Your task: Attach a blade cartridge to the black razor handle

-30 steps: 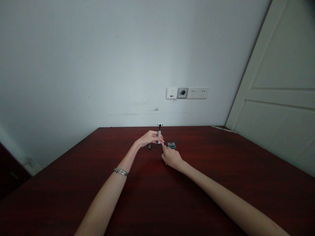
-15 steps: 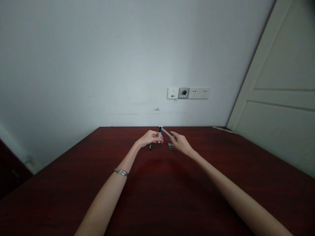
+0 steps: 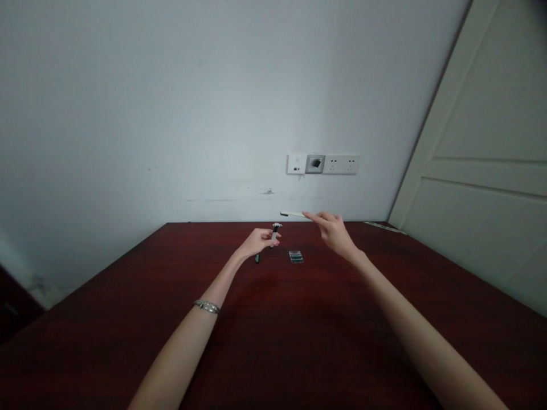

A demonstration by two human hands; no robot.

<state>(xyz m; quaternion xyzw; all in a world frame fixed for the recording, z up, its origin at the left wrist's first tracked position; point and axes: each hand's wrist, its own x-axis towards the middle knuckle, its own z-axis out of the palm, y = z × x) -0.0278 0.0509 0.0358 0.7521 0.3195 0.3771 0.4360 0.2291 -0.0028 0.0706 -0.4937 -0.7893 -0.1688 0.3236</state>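
My left hand (image 3: pixel 257 242) is closed around the handle of a small razor (image 3: pixel 274 236), black above and light grey below. The razor stands nearly upright, its pale, wider head on top; fine detail is too small to make out. In my right hand (image 3: pixel 333 230), the fingers pinch a slim white toothbrush (image 3: pixel 293 214), held almost level with its dark-bristled end pointing left. That end hangs above and to the right of the razor head, apart from it. A small green and black piece (image 3: pixel 257 258) lies just below my left hand. Between the hands rests a clear case (image 3: pixel 296 257) with green inside.
Everything lies on a dark red wooden table (image 3: pixel 273 336). A white wall (image 3: pixel 239 114) with sockets (image 3: pixel 341 164) rises behind its far edge. At the right stands a pale panelled door (image 3: pixel 487 142), and a thin strip (image 3: pixel 384 228) lies near the far right corner.
My right hand has lifted the toothbrush up and right, away from the razor head, turning it from slanted to nearly level. The clear case is now uncovered. My left hand still holds the razor.
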